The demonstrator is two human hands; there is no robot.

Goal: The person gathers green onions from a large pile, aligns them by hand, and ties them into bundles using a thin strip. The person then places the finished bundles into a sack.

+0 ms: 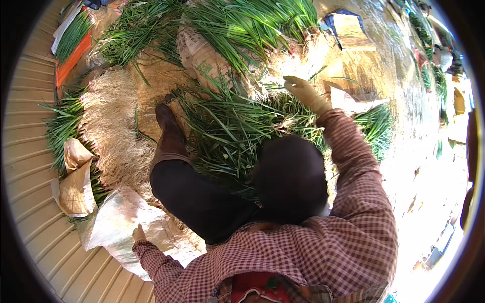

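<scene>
My right hand (303, 91) reaches out over a pile of loose green leaves (235, 128), beside the pale roots (291, 60) of a big heap of scallions (246, 26). Its fingers point left near a thin green leaf; whether they pinch anything is unclear. Down at the left, my left hand (139, 232) lies against a crumpled translucent plastic sheet (121, 216). The fingers are mostly hidden, so a grip on the sheet cannot be made out. Printed sacking (208, 60) shows under the scallion heap.
Bundled scallions with long roots (113, 125) line the left side, beside a ribbed metal wall (30, 151). A brown paper piece (77, 189) lies on them. My boot (168, 128) stands on the wet floor (151, 72). A cardboard piece (352, 32) lies at the upper right.
</scene>
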